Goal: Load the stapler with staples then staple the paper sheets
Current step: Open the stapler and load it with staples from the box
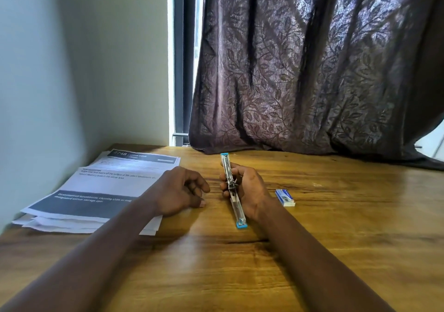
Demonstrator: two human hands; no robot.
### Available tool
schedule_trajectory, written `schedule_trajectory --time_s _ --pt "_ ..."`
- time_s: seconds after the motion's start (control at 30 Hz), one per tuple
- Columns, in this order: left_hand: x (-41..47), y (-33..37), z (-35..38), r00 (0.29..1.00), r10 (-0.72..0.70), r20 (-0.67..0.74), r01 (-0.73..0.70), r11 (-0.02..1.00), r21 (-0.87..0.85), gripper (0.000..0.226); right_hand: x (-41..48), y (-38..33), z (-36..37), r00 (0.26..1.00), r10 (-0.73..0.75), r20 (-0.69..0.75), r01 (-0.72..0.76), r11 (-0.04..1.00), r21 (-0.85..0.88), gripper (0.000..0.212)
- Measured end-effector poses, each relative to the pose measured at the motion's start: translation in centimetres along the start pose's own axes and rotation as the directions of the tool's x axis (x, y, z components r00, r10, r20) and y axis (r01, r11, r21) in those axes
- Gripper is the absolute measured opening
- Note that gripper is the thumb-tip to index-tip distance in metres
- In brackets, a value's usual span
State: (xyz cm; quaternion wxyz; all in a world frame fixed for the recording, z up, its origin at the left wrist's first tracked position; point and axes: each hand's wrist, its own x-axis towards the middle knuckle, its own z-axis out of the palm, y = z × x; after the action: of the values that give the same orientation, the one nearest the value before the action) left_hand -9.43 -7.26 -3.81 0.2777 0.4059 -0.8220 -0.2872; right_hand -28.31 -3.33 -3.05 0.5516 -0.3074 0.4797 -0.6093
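A: Where's the stapler (237,212)?
B: Swung open flat, its blue-tipped ends pointing to 12 and 6. The right hand (248,189) has its fingers curled round the hinge.
A: And the left hand (180,191)?
B: Loosely curled, holding nothing, on the wooden table (240,268). The paper sheets (103,186) are at its 9 o'clock.
A: Staples?
B: The staple box (285,197) lies at 3 o'clock of the right hand.

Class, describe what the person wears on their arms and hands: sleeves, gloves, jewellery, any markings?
Nothing worn shows. The left hand and right hand are bare: no gloves, rings or markings in view. Both forearms are uncovered up to the frame's edge, with no sleeve, watch or bracelet.
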Motion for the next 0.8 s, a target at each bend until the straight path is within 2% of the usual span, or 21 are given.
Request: schedule_trajectory --time_s 0.17,0.27,0.37,0.6,0.8 --pt "0.1 0.3 0.2 0.978 0.111 -0.176 -0.141 0.975 -0.169 0.025 -0.4 0.2 0.6 0.998 0.021 0.066 -0.021 1.0 -0.001 0.034" --pt "0.1 0.6 0.3 0.942 0.188 -0.277 -0.25 0.945 -0.209 0.024 -0.4 0.7 1.0 0.989 0.004 0.149 -0.005 1.0 0.003 0.03" --pt "0.0 0.8 0.3 0.921 0.23 -0.315 -0.307 0.926 -0.22 0.021 -0.7 0.9 1.1 0.981 -0.023 0.193 0.031 0.999 -0.036 0.026" --pt "0.0 0.7 0.1 0.914 0.246 -0.321 -0.282 0.957 -0.07 0.02 -1.1 1.0 1.1 0.966 0.002 0.26 0.019 0.997 -0.078 0.029" --pt "-0.2 1.2 0.3 0.912 0.238 -0.334 -0.256 0.966 -0.012 0.028 -0.5 1.2 0.8 0.959 0.01 0.282 -0.008 1.0 -0.007 0.036"
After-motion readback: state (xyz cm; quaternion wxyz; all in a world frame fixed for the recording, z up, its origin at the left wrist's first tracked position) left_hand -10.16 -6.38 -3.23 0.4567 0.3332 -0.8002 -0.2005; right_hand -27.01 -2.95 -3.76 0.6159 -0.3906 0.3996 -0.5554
